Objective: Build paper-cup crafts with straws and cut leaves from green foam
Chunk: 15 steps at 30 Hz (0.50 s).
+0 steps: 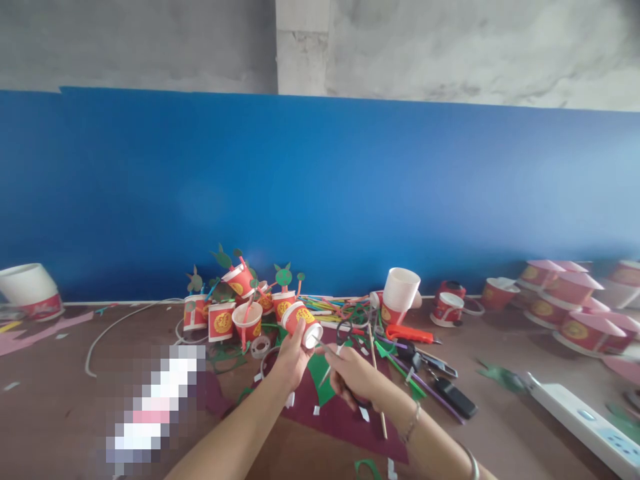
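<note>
My left hand (294,360) is wrapped round a red and white paper cup (299,319) with a yellow emblem, tilted so its white base faces right. My right hand (357,373) is closed on scissors (325,346); their metal tip is at the cup's base, and part of a dark handle shows below the hand. Whether the tip has pierced the base I cannot tell. Just behind the right hand is another dark scissor handle (345,329). Beneath both hands lie dark red paper (333,430) and a green paper piece (320,380).
Several decorated cups (221,321) stand behind my left hand, near a tape roll (260,346). Coloured sticks (325,305), a tall white cup stack (401,288) and an orange cutter (411,333) lie farther right. A power strip (583,423) and pink-topped cups (590,330) occupy the right side.
</note>
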Each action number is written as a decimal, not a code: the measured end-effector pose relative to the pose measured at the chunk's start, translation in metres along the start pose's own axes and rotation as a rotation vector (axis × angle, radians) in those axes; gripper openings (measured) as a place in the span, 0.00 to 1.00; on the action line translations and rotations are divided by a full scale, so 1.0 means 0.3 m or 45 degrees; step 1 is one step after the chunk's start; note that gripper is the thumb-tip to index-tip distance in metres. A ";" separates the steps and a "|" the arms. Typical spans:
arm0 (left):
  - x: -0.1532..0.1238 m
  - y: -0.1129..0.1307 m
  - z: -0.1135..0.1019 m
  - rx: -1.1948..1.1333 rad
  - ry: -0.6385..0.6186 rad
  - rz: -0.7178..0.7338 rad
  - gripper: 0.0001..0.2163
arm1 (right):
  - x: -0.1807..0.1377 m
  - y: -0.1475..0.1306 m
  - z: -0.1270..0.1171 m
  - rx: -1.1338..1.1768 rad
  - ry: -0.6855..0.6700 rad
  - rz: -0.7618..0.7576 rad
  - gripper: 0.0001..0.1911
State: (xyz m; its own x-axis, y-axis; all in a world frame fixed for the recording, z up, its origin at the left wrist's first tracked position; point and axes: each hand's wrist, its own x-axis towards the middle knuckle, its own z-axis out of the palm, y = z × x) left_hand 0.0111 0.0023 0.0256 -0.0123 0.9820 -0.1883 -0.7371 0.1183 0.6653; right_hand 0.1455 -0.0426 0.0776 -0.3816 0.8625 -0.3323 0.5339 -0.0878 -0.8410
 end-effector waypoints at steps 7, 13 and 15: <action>-0.010 -0.004 -0.001 0.015 -0.009 -0.011 0.19 | -0.010 0.008 0.065 -1.195 0.367 -0.029 0.35; -0.006 -0.003 -0.004 0.003 0.012 -0.015 0.18 | -0.008 0.000 0.025 -0.185 0.171 -0.078 0.22; -0.003 -0.002 -0.006 -0.002 0.011 -0.018 0.18 | -0.006 -0.007 -0.005 0.403 -0.053 0.047 0.20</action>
State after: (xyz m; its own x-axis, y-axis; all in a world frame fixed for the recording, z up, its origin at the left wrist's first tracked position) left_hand 0.0102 0.0011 0.0241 -0.0075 0.9790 -0.2039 -0.7382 0.1321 0.6615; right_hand 0.1461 -0.0432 0.0804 -0.4008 0.8352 -0.3766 0.2895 -0.2745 -0.9170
